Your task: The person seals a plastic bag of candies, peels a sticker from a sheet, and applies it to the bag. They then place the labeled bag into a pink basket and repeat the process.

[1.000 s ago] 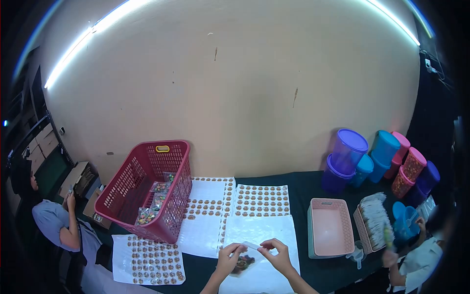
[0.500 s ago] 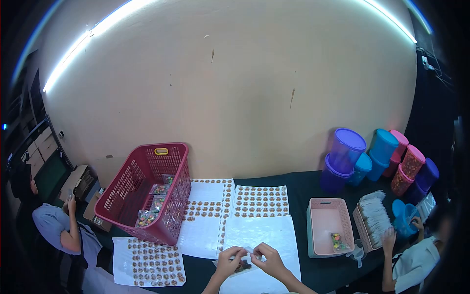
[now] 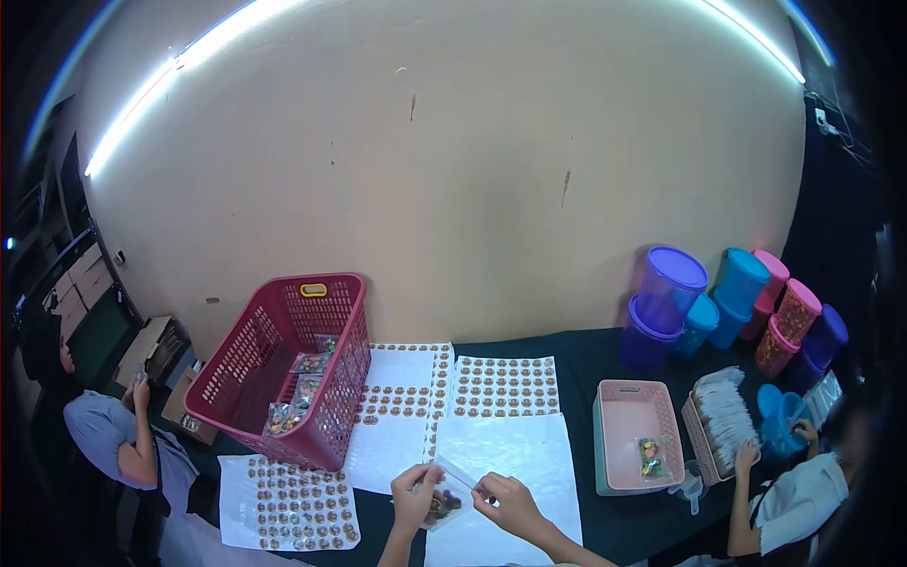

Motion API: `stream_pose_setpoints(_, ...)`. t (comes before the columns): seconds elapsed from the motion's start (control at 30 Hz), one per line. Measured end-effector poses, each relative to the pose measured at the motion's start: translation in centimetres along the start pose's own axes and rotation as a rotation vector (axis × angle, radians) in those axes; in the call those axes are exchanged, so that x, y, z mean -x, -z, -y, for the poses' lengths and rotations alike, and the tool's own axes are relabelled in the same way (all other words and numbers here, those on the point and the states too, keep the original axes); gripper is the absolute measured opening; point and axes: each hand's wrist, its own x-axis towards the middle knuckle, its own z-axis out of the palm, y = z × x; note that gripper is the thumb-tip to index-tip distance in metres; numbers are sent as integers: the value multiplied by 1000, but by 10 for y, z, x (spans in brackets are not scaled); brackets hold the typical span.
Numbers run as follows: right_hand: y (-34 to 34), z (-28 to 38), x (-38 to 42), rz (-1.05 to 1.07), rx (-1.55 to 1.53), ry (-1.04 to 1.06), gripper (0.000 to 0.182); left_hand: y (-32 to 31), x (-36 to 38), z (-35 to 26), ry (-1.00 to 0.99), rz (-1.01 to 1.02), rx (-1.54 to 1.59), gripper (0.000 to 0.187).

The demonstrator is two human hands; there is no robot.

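Observation:
Between my hands, over the white sheets, is a small clear plastic bag [image 3: 444, 510] with dark, colourful pieces at its bottom. My left hand [image 3: 416, 496] pinches its upper left side. Its top edge is pulled out into a pale strip toward my right hand [image 3: 510, 504], whose fingertips are pressed together on the strip's end. Beneath them lies a blank white sheet [image 3: 520, 454]. Sheets of round brown stickers [image 3: 505, 386] lie behind it, and another sticker sheet [image 3: 298, 506] is at the left.
A maroon basket [image 3: 345, 406] with several filled bags stands left. At right are a pink bin [image 3: 628, 386] holding a filled bag, a basket of clear bags [image 3: 726, 420], a scoop [image 3: 694, 489] and stacked tubs [image 3: 673, 274]. One person sits at each side.
My hands have shifted slightly apart, the left one moving left with the bag, and its top strip now shows. The filled bag in the pink bin lies differently. The right-hand person's hand has lowered.

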Motion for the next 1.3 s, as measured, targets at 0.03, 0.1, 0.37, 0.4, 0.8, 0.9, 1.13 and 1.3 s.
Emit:
stream_pose_setpoints(0.03, 0, 0, 1, 2, 2, 1, 11, 1, -1, -2, -31, -4, -11, 18)
stream_pose_setpoints(0.1, 0, 0, 3, 17, -42, -36, 11, 2, -2, 11, -26, -3, -8, 17)
stream_pose_setpoints(0.37, 3, -16, 12, -50, -204, -153, 11, -4, -6, 31, -137, 8, -67, 11)
stream_pose_setpoints(0.4, 2, -19, 13, -122, -188, -155, 10, -5, -3, 27, -134, 4, -66, 11)
stream_pose_setpoints(0.8, -10, -7, 5, -269, 7, 13, 23, -31, 19, 27, -307, 117, -182, 18)
stream_pose_setpoints(0.9, -2, 1, 0, -380, 146, -55, 26, -25, 15, 22, -317, 181, -185, 12)
stream_pose_setpoints(1.13, 2, -18, -1, 5, 173, -16, 12, -19, 13, 29, -276, 227, -239, 9)
stream_pose_setpoints(1.3, -7, -6, -15, -13, 95, 38, 14, -18, 5, 24, -202, -91, -169, 8)
